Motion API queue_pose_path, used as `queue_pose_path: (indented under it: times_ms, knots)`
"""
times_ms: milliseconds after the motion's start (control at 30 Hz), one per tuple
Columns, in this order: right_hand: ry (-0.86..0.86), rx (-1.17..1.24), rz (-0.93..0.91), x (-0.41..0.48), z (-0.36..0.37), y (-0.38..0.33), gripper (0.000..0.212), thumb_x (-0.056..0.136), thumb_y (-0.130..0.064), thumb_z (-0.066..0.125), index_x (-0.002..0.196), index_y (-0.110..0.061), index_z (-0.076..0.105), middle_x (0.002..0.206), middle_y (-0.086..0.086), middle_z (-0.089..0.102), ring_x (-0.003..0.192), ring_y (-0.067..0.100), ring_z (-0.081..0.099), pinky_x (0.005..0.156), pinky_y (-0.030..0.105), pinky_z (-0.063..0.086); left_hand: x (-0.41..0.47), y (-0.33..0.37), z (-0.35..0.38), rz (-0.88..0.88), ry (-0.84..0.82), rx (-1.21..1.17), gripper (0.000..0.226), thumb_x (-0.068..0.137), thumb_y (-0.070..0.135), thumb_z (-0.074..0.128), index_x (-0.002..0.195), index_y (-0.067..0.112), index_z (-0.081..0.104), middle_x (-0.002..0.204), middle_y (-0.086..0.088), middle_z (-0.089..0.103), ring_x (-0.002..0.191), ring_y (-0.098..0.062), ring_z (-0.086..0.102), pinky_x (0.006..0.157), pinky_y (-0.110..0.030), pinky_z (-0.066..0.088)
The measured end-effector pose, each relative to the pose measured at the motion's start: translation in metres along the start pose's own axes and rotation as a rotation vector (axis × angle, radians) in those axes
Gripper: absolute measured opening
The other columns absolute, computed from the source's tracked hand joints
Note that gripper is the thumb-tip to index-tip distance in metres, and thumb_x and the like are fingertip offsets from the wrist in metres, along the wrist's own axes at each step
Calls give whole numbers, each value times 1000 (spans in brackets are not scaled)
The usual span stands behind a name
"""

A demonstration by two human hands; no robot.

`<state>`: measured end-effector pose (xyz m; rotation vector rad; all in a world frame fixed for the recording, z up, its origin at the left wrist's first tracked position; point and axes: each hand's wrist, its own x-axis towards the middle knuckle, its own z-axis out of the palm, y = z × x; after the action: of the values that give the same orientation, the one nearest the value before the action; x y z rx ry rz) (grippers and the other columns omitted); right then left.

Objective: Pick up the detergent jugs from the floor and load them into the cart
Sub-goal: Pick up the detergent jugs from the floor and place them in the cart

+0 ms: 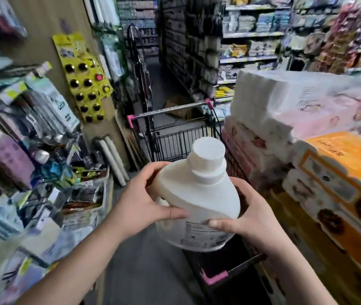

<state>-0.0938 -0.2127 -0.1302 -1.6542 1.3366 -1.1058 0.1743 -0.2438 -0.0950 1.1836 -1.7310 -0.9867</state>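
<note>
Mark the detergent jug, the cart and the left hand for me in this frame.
detergent jug (197, 194), head view, on its white shoulder below the cap.
cart (175, 140), head view, on the black wire end wall.
left hand (140, 194), head view, on the back of the hand.

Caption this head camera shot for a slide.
Left hand and right hand hold a white detergent jug near the cart.

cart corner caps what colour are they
Pink; the corner caps on the black wire cart show best in the head view.
</note>
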Motion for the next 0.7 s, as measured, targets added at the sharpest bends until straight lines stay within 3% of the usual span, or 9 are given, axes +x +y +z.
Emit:
queue_pose_path:
  times_ms: [67, 200, 367, 533, 600, 700]
  knots:
    - [-25, -15, -2, 29, -6, 9, 89, 49, -42, 104, 128, -40, 62, 123, -21, 72, 117, -4, 64, 89, 9, 48, 26, -9, 2, -9, 17, -7, 96, 40, 39, 101, 126, 45, 60, 125, 27, 68, 121, 4, 61, 101, -15, 48]
    - [-63, -27, 12, 81, -17, 23, 89, 51, -34, 103, 130, -36, 63, 124, -16, 73, 117, 1, 66, 96, 23, 52, 72, -24, 6, -9, 33, -27, 102, 39, 42, 102, 131, 38, 58, 126, 24, 68, 122, 5, 60, 102, -14, 47]
    - [-104, -85, 45, 146, -33, 30, 89, 49, -33, 102, 129, -36, 62, 119, -25, 71, 112, -10, 64, 85, 4, 46, 129, -42, 8, -12, 70, -59, 97, 37, 50, 100, 124, 45, 57, 124, 29, 67, 119, 5, 62, 100, -16, 50]
    - [-98, -181, 125, 204, -39, 44, 85, 45, -37, 101, 119, -42, 59, 111, -34, 69, 104, -15, 64, 81, 2, 45, 196, -75, 6, -34, 35, -67, 98, 35, 56, 99, 123, 48, 57, 124, 28, 67, 121, 2, 61, 108, -33, 52]
    - [-69, -220, 172, 228, -37, 54, 83, 45, -37, 102, 116, -44, 59, 111, -29, 71, 105, -15, 63, 83, 3, 45, 227, -93, 4, -40, 0, -73, 104, 32, 62, 100, 125, 51, 56, 126, 28, 66, 124, 2, 60, 111, -38, 51]
    - [-54, -289, 253, 266, -31, 68, 87, 46, -41, 104, 120, -44, 58, 117, -24, 70, 110, -14, 61, 86, 4, 45, 272, -122, -1, -51, -67, -87, 102, 32, 66, 99, 123, 53, 55, 123, 34, 64, 121, 9, 57, 109, -33, 49]
